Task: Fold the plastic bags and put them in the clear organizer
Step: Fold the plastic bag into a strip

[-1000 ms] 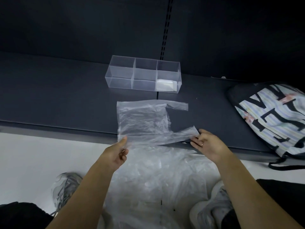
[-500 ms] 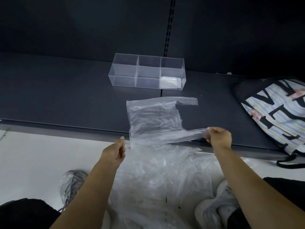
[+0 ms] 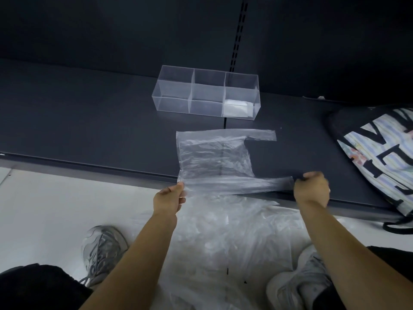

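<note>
Plastic bag (image 3: 214, 162) lies flat in the head view, on the dark shelf (image 3: 89, 121) just beyond both hands, its near edge stretched between them along the shelf's front lip. The left hand (image 3: 168, 199) pinches the bag's near left corner between thumb and fingertips, the other fingers loosely bent. The right hand (image 3: 311, 190) is curled over the end of the near handle strip and appears to grip it, though the fingertips are hidden over the edge. The far handle strip points out past the right hand's side, untouched.

Well beyond the hands stands the clear organizer (image 3: 174, 101). A folded bag (image 3: 235, 107) sits in its compartment on the right-hand side, and the other two compartments look empty. Below the hands, between the forearms, a pile of bags (image 3: 223, 238) lies loose on the floor. A printed sack (image 3: 380, 157) rests on the shelf, out past the right hand.

The risks are probably these:
- **Stretching:** the film is thin, so too hard a pull between the hands could stretch or tear the handle strip.
- **Slipping:** a slack pinch at the left corner could let the bag slide off the lip onto the pile.
- **Crooked fold:** if the near edge is carried over unevenly, the two handle strips will not meet, and the lopsided packet may not fit a compartment.
</note>
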A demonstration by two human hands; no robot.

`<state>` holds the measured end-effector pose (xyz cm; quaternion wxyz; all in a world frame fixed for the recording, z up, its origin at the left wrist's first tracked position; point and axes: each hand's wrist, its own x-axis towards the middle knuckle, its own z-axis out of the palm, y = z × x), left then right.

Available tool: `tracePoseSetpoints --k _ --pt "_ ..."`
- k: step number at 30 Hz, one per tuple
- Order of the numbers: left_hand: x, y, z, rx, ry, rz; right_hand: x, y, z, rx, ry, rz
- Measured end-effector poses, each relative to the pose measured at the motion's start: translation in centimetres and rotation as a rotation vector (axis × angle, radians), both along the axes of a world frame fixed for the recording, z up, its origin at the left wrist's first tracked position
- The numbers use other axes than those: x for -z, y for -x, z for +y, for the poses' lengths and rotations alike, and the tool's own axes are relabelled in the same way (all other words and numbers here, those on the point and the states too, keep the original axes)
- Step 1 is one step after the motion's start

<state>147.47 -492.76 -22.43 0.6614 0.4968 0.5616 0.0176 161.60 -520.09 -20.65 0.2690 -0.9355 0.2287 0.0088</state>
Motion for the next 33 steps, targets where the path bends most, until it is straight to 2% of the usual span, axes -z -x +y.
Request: tracePoseSetpoints --k 2,4,5,8,10,12,14,17,18,20,22,24,26,30,33 --pt "0.1 0.0 0.0 -0.005 -0.022 -0.006 -0.6 0.4 3.1 -0.085 0.075 -0.168" --pt "0.1 0.1 0.0 -0.004 -0.044 -0.002 -1.0 1.3 7.9 -0.395 0.056 -0.338" --pt "0.1 0.2 0.0 -0.002 -0.052 -0.003 -0.9 1.7 10.6 -0.607 0.020 -0.352" --pt "0.0 0.5 0.0 0.006 -0.066 -0.024 0.3 2.9 17.3 -1.110 0.030 -0.203" --pt "0.0 0.6 0.0 -0.001 -0.084 -0.025 2.0 3.0 19.5 -1.225 0.153 -0.089" --pt "0.2 0.9 -0.1 -0.035 -0.117 -0.027 3.6 2.4 19.7 -1.236 0.284 -0.005" --pt "0.4 1.1 -0.4 -0.076 -0.145 -0.032 4.5 1.1 18.7 -1.211 0.395 -0.008" --pt "0.6 1.5 -0.8 -0.115 -0.161 0.001 4.7 -1.6 16.4 -1.091 0.417 0.002" --pt "0.6 1.6 -0.9 -0.111 -0.210 0.031 4.6 -2.4 15.6 -1.048 0.419 0.023" --pt "0.4 1.3 -0.9 -0.049 -0.511 0.084 4.2 -3.3 14.4 -0.991 0.450 0.037" --pt "-0.5 0.0 -0.7 0.111 -0.945 -0.031 3.8 -2.7 14.4 -1.004 0.442 -0.005" --pt "-0.6 -2.8 -0.1 0.394 -1.229 -0.149 3.6 -1.2 15.5 -1.063 0.353 -0.073" --pt "-0.5 -6.3 0.7 0.718 -1.294 -0.115 3.7 0.2 16.8 -1.112 0.283 -0.097" --pt "1.8 -10.4 2.7 1.174 -1.298 0.141 4.2 -0.2 17.0 -1.065 0.244 -0.063" --pt "3.6 -10.6 3.6 1.262 -1.322 0.205 5.0 -2.0 14.1 -0.998 0.329 -0.025"
